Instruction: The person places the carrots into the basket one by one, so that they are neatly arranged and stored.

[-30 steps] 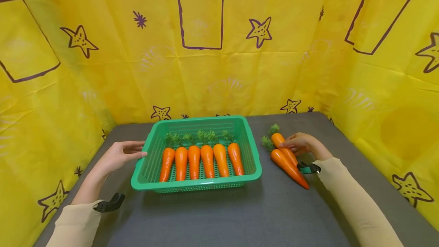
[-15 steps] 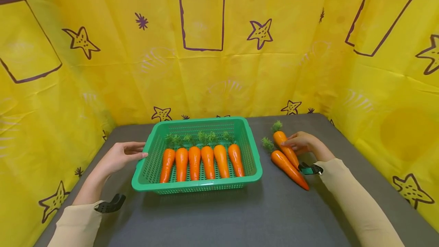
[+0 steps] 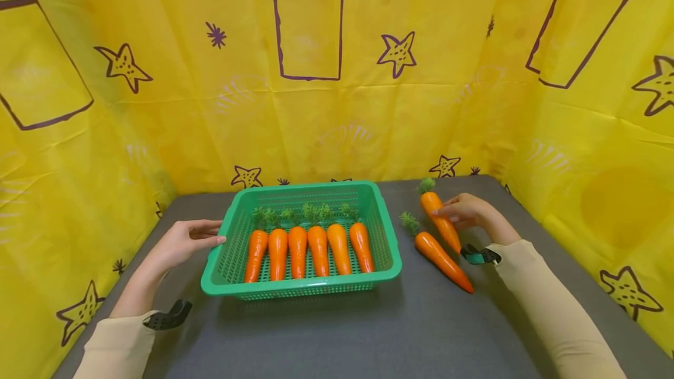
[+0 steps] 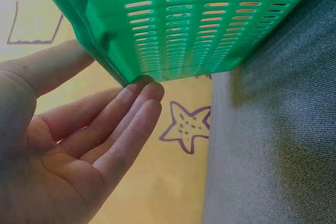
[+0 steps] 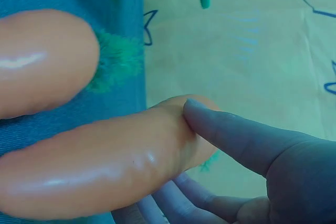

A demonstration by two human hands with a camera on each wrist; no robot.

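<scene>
A green plastic basket (image 3: 300,294) holds several orange carrots (image 3: 298,253) in a row, green tops toward the far side. At its left rim, my left hand (image 3: 181,243) pinches the edge; in the left wrist view the thumb goes over the rim and the fingers (image 4: 137,121) lie at its underside. To the basket's right, my right hand (image 3: 471,213) grips a carrot (image 3: 433,203) between thumb and fingers, and its top end appears raised. The right wrist view shows the thumb (image 5: 226,132) across this carrot near its leafy end. Another carrot (image 3: 442,261) lies beside it on the table.
The grey-covered table (image 3: 326,338) reaches back to a yellow curtain (image 3: 326,127) with drawn stars and frames, which also encloses both sides. Black wrist mounts (image 3: 168,316) sit at the sleeve cuffs.
My right hand has raised its carrot slightly and shifted it away from the other one, opening a gap between them. The left hand stays at the basket's rim.
</scene>
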